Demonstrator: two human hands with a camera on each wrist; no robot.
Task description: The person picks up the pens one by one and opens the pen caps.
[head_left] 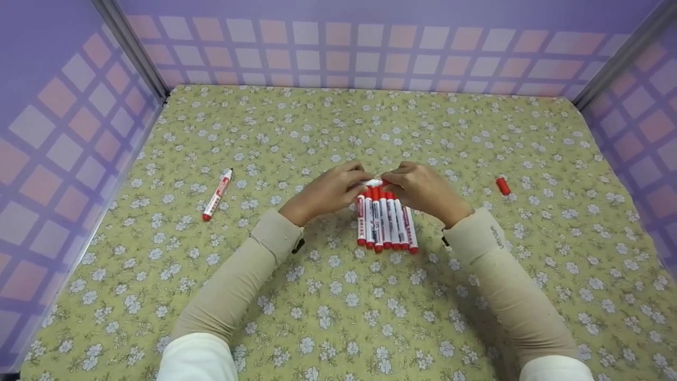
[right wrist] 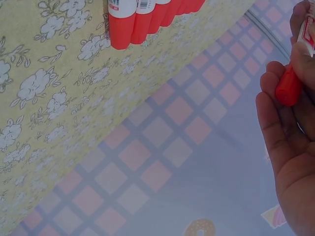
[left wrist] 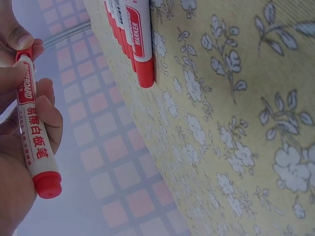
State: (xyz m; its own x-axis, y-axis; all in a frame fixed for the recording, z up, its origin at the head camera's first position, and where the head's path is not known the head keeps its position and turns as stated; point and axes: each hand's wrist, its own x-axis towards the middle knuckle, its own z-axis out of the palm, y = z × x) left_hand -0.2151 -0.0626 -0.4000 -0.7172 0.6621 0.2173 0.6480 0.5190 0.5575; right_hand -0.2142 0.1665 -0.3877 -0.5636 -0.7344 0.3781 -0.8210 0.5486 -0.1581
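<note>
Flowered counter (head_left: 328,296); my left hand (head_left: 330,190) grips marker (left wrist: 35,132), right hand (head_left: 426,191) pinches its red cap (right wrist: 289,89); hands mostly hide it in head view; wrist views crop marker row (head_left: 385,222).

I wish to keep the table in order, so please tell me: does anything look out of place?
Yes: one marker lies uncapped at the left, and a loose red cap lies far to the right. They look odd because the row of markers between them is capped.
</note>
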